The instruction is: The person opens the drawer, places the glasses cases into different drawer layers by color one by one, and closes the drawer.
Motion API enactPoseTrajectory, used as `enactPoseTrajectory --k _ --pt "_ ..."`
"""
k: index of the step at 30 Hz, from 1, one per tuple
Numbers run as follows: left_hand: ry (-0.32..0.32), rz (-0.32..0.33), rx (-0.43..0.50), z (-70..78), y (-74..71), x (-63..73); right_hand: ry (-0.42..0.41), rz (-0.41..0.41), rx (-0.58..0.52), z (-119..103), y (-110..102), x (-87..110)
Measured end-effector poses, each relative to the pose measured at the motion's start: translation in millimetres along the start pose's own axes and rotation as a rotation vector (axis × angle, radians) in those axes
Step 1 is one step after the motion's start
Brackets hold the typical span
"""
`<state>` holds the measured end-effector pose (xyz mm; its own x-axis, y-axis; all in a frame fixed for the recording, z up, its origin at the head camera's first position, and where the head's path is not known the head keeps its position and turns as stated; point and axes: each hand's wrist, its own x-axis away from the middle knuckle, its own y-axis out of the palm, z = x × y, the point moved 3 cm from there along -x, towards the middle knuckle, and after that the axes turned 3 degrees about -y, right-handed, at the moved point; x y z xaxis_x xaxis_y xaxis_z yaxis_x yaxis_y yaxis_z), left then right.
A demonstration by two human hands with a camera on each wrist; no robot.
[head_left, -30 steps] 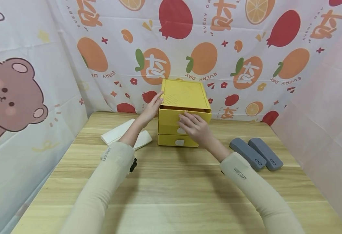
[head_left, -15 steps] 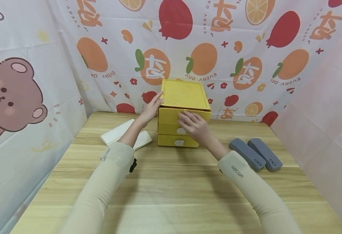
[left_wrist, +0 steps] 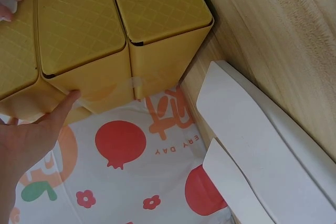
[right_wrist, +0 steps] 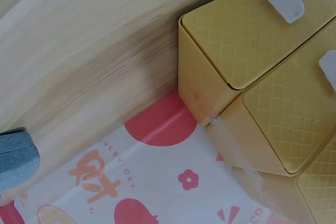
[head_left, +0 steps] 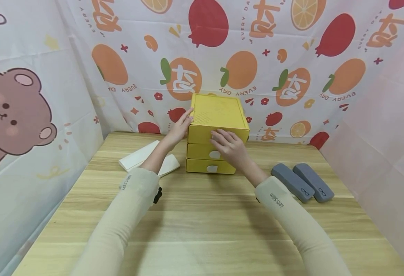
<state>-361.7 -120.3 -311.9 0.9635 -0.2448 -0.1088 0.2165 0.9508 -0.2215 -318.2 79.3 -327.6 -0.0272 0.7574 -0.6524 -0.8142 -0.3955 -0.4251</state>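
A yellow drawer box [head_left: 219, 111] with three stacked drawers stands at the back of the table, its drawer fronts flush. My left hand [head_left: 178, 128] rests along the upper left side of the box, fingers stretched out; the left wrist view shows its fingertip on the side wall [left_wrist: 100, 85]. Against the front of the top drawer [head_left: 200, 134], my right hand [head_left: 232, 150] presses with its fingers, covering that drawer's tab. White half-round tabs show on the middle drawer [head_left: 198, 151] and the bottom drawer [head_left: 196, 165]. The right hand is outside the right wrist view.
Two white, flat-sided cases [head_left: 169, 164] lie left of the box, partly behind my left forearm. To the right are two grey glasses cases [head_left: 293, 182] side by side on the wooden table [head_left: 202, 230]. A fruit-print curtain [head_left: 136, 61] hangs close behind the box.
The top drawer has slid back into the box, and the dark gap under the lid is gone. My right hand moved slightly with it; my left hand stayed in place.
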Motion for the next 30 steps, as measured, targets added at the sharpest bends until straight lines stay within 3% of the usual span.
enactPoseTrajectory --k 12,19,24,30 --pt "-0.002 0.012 -0.007 0.4 -0.1 -0.8 0.004 -0.069 0.004 -2 0 2.1" --pt "-0.001 0.011 -0.004 0.9 -0.1 -0.4 -0.084 -0.002 -0.077 -10 -1 16.1" --pt "-0.007 0.010 0.027 0.7 1.4 -0.4 -0.134 -0.097 -0.123 -21 4 25.8" --pt "0.001 0.016 0.019 -1.7 1.3 -1.1 -0.118 -0.214 -0.103 -32 11 32.5"
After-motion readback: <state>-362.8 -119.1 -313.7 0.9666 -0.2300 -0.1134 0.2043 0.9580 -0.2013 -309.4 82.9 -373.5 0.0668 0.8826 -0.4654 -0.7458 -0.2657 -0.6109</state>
